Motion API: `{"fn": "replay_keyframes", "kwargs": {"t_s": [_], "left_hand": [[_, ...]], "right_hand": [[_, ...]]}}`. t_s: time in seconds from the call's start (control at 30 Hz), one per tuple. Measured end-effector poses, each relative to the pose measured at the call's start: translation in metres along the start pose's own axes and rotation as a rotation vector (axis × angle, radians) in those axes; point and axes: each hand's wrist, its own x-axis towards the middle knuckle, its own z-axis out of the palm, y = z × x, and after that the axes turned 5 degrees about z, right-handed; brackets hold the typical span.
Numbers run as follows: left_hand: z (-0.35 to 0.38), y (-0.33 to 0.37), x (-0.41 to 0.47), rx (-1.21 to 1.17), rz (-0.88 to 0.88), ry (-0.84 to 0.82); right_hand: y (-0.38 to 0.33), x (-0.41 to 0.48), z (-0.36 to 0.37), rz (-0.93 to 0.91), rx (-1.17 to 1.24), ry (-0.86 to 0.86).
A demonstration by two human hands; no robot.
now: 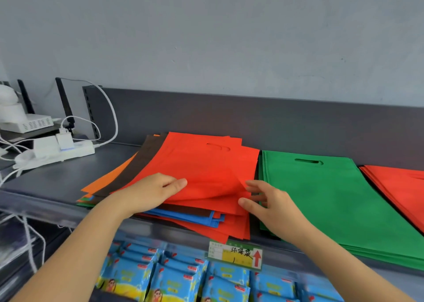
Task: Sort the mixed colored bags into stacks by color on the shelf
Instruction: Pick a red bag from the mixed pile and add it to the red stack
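The mixed pile (146, 155) lies left of centre on the shelf (68, 178), and the top red bag (202, 162) is skewed across brown, orange, blue and green layers. The left hand (151, 191) rests flat on this bag's near part, its fingers (176, 183) straight and pressed together. The right hand (270, 207) is at the bag's right edge, where the fabric is lifted in a fold. Its fingers (252, 183) are spread, the tips touching that fold, and I cannot see a firm pinch.

The main risk, as I judge it, is taking more than one sheet. Several red bags lie beneath (thin, clinging fabric by the look), and a loose hold may lift two or drop the corner.

The pile's near edge overhangs the shelf front, so a sideways drag could pull the blue bag (188, 217) and the lower reds off.

The red stack (401, 182) lies far right, beyond the green stack (332, 198). A bag carried low across could ruffle the green one.
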Motion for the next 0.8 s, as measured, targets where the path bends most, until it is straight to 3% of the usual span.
{"fn": "replay_keyframes", "kwargs": {"t_s": [0.17, 0.37, 0.63, 0.8], "left_hand": [[0.011, -0.004, 0.005, 0.117, -0.004, 0.201], [0.021, -0.005, 0.001, 0.129, 0.020, 0.289], [0.023, -0.005, -0.010, 0.063, 0.081, 0.121], [0.022, -0.004, -0.008, 0.139, 0.088, 0.140]], "right_hand": [[0.009, -0.006, 0.014, -0.010, -0.052, -0.003], [0.004, -0.006, 0.015, 0.026, -0.236, -0.053], [-0.006, -0.002, 0.024, 0.154, -0.309, 0.100], [-0.028, 0.015, 0.028, 0.202, -0.248, 0.218]]}}
